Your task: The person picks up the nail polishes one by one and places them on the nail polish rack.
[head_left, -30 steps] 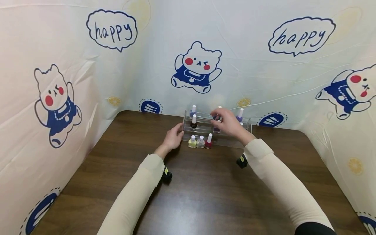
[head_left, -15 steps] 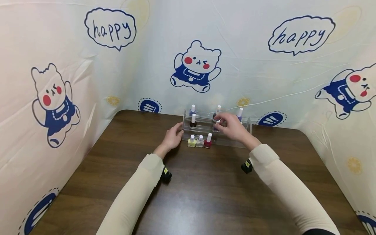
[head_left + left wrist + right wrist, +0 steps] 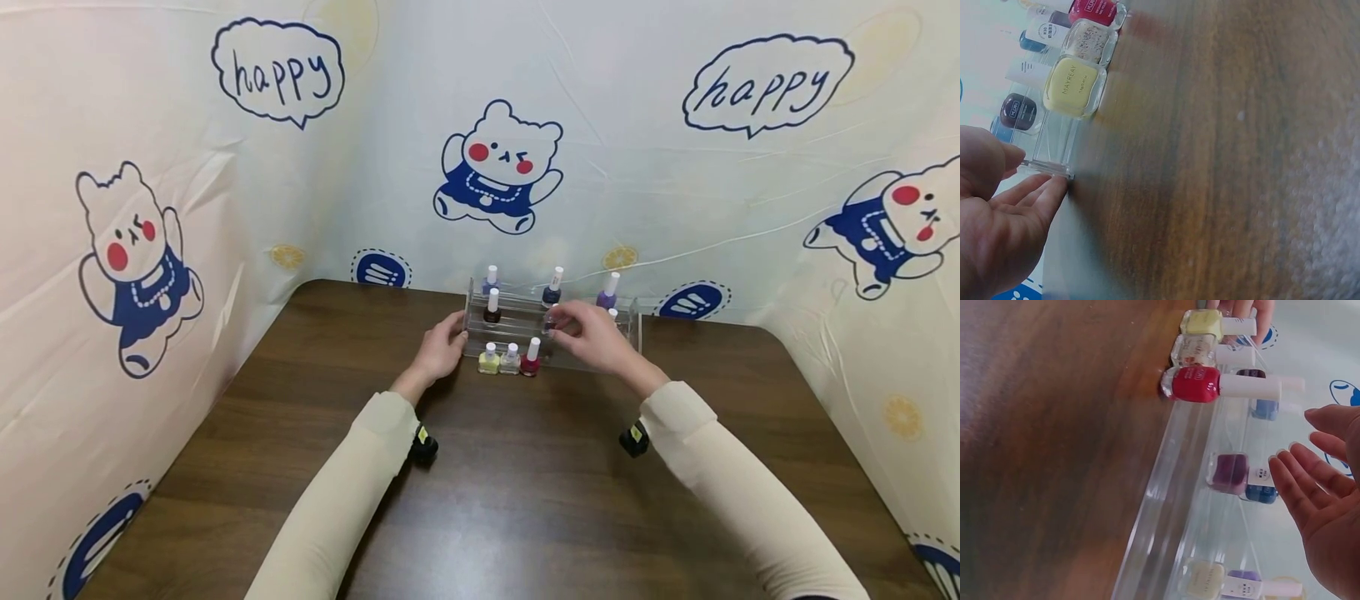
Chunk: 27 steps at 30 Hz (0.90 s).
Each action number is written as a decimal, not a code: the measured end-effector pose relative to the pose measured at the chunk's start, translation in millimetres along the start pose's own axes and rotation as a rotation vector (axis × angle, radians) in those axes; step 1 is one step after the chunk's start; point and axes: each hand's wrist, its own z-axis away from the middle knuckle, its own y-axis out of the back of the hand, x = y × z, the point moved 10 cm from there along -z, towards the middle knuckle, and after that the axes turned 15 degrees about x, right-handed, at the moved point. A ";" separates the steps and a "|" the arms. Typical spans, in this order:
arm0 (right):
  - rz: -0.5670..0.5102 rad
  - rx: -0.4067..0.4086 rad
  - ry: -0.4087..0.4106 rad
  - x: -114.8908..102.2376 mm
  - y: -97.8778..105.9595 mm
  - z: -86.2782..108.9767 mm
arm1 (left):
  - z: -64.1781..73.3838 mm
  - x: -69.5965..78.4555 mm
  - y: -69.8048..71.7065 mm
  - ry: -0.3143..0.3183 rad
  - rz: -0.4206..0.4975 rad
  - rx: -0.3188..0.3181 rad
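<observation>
A clear tiered display rack (image 3: 517, 318) stands at the back of the table. My left hand (image 3: 439, 348) pinches its left end panel between thumb and fingers. My right hand (image 3: 596, 337) hovers in front of the rack, fingers spread and holding nothing. Nearest its fingertips is a dark purple nail polish bottle (image 3: 1230, 473) on the middle tier. A dark blue bottle (image 3: 552, 295) stands behind it, a lilac bottle (image 3: 607, 298) and a cream bottle (image 3: 1205, 579) to the right. On the left sit a blackish bottle (image 3: 492, 315) and a blue one (image 3: 490, 286).
A yellow bottle (image 3: 489, 363), a speckled clear bottle (image 3: 510, 362) and a red bottle (image 3: 530, 364) stand in a row at the rack's front left. The wooden table (image 3: 510, 467) stretches toward me. A printed cloth (image 3: 630, 192) hangs close behind the rack.
My right hand has drawn back from the rear tier, down and to the right, leaving the dark blue bottle in full view. The left hand keeps its hold on the rack.
</observation>
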 end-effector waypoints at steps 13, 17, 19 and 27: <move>-0.058 -0.006 -0.029 2.7 -14.6 12.1 | -0.5 1.3 0.0 0.001 0.004 0.001; -0.109 0.027 -0.041 4.3 -18.7 11.9 | -1.2 1.8 0.1 0.000 0.005 0.003; -0.124 0.044 -0.041 4.5 -20.8 11.9 | -1.8 1.9 -0.4 -0.002 0.007 0.003; -0.134 0.070 -0.070 5.6 -30.0 15.6 | -0.7 -0.1 -1.3 0.010 0.009 -0.002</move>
